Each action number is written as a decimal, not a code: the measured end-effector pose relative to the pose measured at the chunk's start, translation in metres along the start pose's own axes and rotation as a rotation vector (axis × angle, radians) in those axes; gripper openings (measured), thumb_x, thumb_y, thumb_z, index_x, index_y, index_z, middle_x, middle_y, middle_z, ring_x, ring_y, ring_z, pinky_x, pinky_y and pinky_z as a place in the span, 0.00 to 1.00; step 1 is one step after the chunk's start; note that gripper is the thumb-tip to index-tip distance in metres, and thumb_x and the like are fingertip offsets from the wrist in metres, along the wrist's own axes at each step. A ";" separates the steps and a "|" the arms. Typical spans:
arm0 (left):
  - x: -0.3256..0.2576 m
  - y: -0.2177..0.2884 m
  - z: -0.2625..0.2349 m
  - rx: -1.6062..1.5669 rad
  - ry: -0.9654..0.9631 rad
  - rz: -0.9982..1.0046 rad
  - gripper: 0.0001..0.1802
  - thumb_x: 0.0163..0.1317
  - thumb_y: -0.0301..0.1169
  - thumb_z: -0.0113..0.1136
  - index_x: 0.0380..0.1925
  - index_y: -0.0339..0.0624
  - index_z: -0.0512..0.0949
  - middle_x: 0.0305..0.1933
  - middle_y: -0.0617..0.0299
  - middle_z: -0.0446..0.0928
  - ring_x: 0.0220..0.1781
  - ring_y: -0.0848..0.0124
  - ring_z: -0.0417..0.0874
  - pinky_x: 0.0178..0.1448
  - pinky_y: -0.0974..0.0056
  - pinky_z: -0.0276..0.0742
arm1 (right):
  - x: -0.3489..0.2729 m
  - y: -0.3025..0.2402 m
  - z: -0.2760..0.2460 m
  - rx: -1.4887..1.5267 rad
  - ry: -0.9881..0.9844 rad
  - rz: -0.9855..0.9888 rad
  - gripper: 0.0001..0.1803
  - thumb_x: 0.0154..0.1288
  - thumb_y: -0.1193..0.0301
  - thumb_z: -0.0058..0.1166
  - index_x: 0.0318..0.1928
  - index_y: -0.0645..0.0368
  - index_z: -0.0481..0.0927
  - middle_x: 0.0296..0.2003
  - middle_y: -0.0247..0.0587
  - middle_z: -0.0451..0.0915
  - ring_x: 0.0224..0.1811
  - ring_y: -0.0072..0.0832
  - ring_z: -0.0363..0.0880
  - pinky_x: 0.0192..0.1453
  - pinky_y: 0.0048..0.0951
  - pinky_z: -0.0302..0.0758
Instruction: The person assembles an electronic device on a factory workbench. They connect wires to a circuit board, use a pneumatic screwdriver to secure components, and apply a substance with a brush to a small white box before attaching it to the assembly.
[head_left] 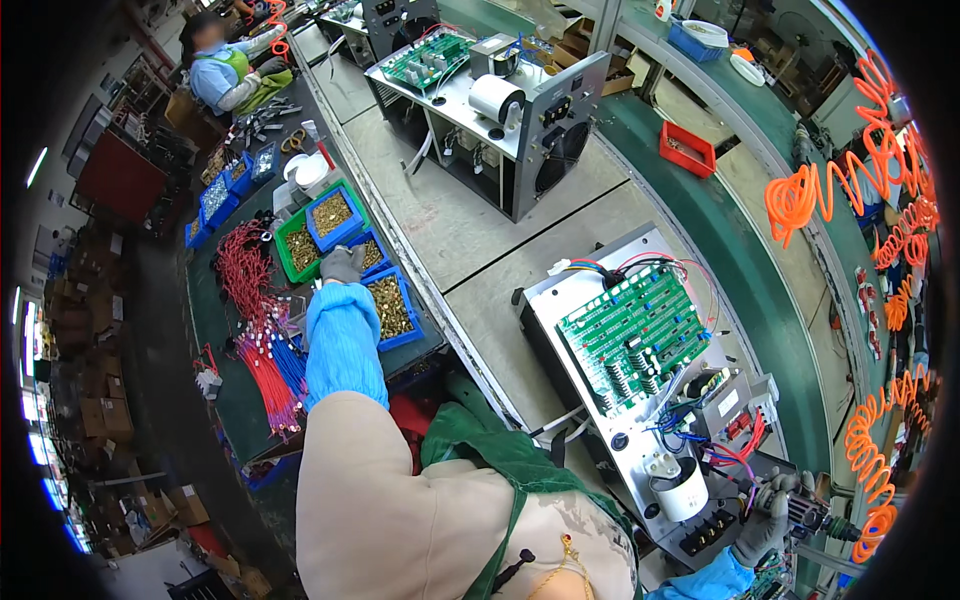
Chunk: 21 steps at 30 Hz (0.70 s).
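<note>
My left hand [343,264], in a grey glove, reaches down among small bins of brass-coloured hardware on the left bench. Its fingers are curled, and whatever they hold is hidden. Touching it is a small blue bin [385,262]; a larger blue bin [410,300] sits nearer me, and another blue bin [330,214] stands inside a green tray [284,262]. At the lower right, my gloved right hand [762,528] closes round a dark power screwdriver [815,515]. Beside that hand lies an open chassis with a green circuit board [635,335] and a white cylindrical component [680,490].
A second chassis [515,150] stands farther up the conveyor line. Red wires [245,265] and blue-and-red cable bundles [275,375] cover part of the left bench. Orange coiled hoses [800,205] hang on the right, near a red tray [687,150]. Another person [225,75] works at far left.
</note>
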<state>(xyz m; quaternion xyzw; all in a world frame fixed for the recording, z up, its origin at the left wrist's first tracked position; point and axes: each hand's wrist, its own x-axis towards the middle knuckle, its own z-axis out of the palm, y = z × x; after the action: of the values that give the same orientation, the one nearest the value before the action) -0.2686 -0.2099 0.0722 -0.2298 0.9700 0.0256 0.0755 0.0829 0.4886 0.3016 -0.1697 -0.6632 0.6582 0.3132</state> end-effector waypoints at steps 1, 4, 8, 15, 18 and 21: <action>-0.017 0.010 -0.021 -0.113 0.023 0.022 0.25 0.68 0.47 0.43 0.39 0.36 0.79 0.46 0.48 0.80 0.49 0.52 0.81 0.50 0.55 0.78 | 0.000 0.000 0.000 -0.007 0.013 0.006 0.34 0.53 0.68 0.63 0.60 0.59 0.65 0.37 0.33 0.69 0.41 0.24 0.70 0.65 0.42 0.65; -0.043 0.010 -0.036 -0.407 0.069 0.040 0.24 0.68 0.44 0.44 0.45 0.31 0.75 0.50 0.44 0.77 0.53 0.51 0.79 0.53 0.55 0.78 | 0.001 0.005 -0.002 0.044 -0.038 -0.015 0.29 0.59 0.70 0.57 0.61 0.59 0.64 0.38 0.34 0.72 0.29 0.19 0.67 0.65 0.37 0.65; -0.025 -0.006 -0.006 -0.689 0.090 -0.019 0.31 0.66 0.50 0.48 0.51 0.29 0.73 0.55 0.45 0.75 0.57 0.53 0.77 0.59 0.57 0.73 | 0.006 0.015 -0.028 0.050 -0.082 0.048 0.24 0.62 0.67 0.57 0.57 0.57 0.69 0.43 0.35 0.73 0.42 0.26 0.73 0.63 0.41 0.69; 0.012 -0.024 0.007 0.010 -0.039 0.052 0.36 0.68 0.58 0.31 0.61 0.43 0.68 0.60 0.43 0.71 0.58 0.51 0.75 0.62 0.53 0.69 | 0.010 0.016 -0.031 0.043 -0.098 0.044 0.31 0.62 0.66 0.57 0.64 0.54 0.61 0.46 0.37 0.73 0.53 0.33 0.70 0.61 0.43 0.70; 0.015 -0.017 0.008 0.386 -0.120 0.256 0.24 0.71 0.46 0.30 0.66 0.69 0.60 0.61 0.52 0.71 0.58 0.60 0.76 0.58 0.55 0.72 | 0.004 0.012 -0.021 0.049 -0.022 0.041 0.33 0.59 0.67 0.59 0.64 0.56 0.61 0.43 0.35 0.71 0.48 0.30 0.70 0.62 0.43 0.69; 0.018 -0.020 0.009 0.490 -0.202 0.245 0.25 0.71 0.41 0.32 0.68 0.75 0.53 0.61 0.55 0.70 0.59 0.60 0.76 0.58 0.55 0.73 | 0.002 -0.001 0.008 0.058 0.055 0.043 0.33 0.54 0.68 0.64 0.60 0.60 0.65 0.35 0.32 0.69 0.41 0.25 0.69 0.65 0.44 0.66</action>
<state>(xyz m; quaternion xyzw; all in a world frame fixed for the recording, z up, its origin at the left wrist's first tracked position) -0.2744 -0.2353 0.0597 -0.0820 0.9554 -0.1775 0.2214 0.0761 0.4836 0.3036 -0.1928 -0.6312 0.6788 0.3220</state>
